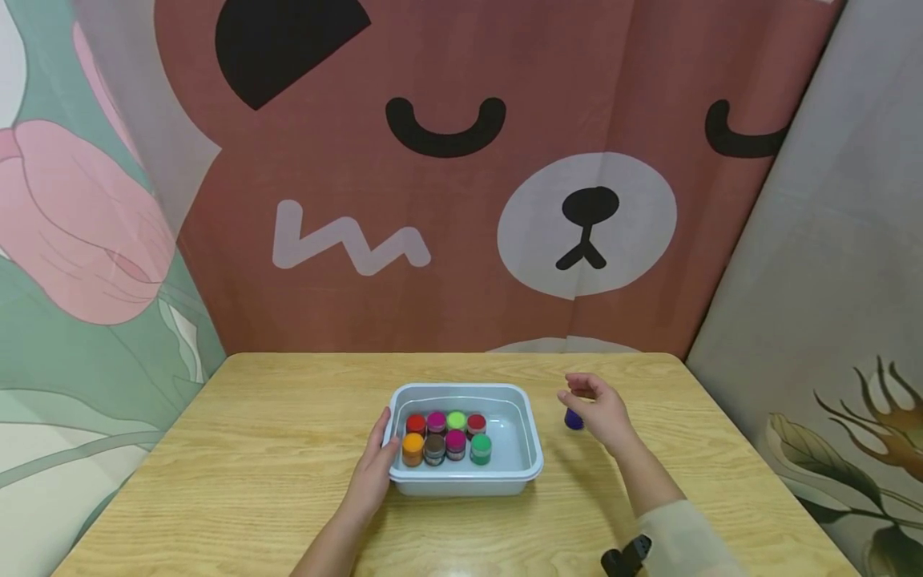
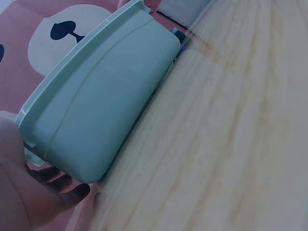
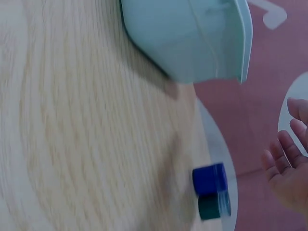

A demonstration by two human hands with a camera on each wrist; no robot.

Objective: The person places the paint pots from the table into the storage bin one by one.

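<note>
A pale blue plastic tub stands on the table with several small colourful jars inside, grouped at its left and middle. My left hand holds the tub's left end, thumb at the rim; in the left wrist view its fingers lie around the lower corner. To the right of the tub, my right hand is raised over a blue jar, holding nothing. Seen from the right wrist, its relaxed fingers stay apart from the blue jar and a dark green jar beside it.
The wooden table reaches back to a hanging cloth printed with a bear face. A black device sits by the right sleeve near the front edge of the view.
</note>
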